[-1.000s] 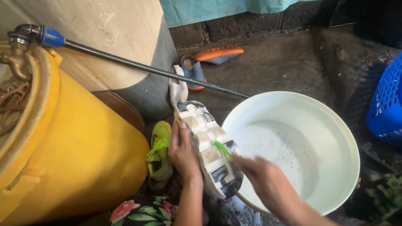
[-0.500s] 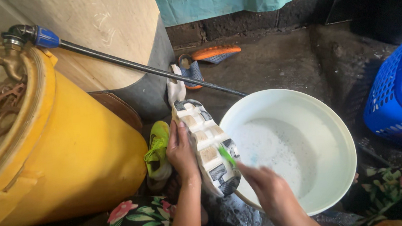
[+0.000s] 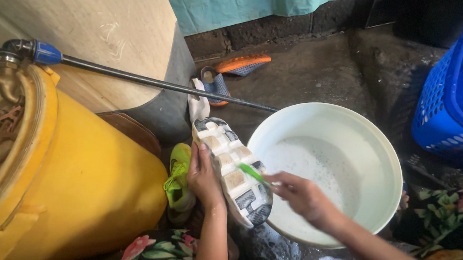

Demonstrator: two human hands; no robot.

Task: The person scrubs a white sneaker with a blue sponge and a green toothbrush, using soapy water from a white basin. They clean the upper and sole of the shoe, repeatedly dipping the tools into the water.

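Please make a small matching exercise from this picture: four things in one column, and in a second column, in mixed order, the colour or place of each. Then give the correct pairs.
Things:
1. barrel
2. basket
3. basin
4. brush

Descriptions:
A. white, with soapy water inside
B. green, held in the right hand against the shoe sole
C. yellow, at the left of the view
D. blue, at the right edge of the view

Pairs: 1-C, 2-D, 3-A, 4-B

The left hand holds the shoe sole-up beside the basin.
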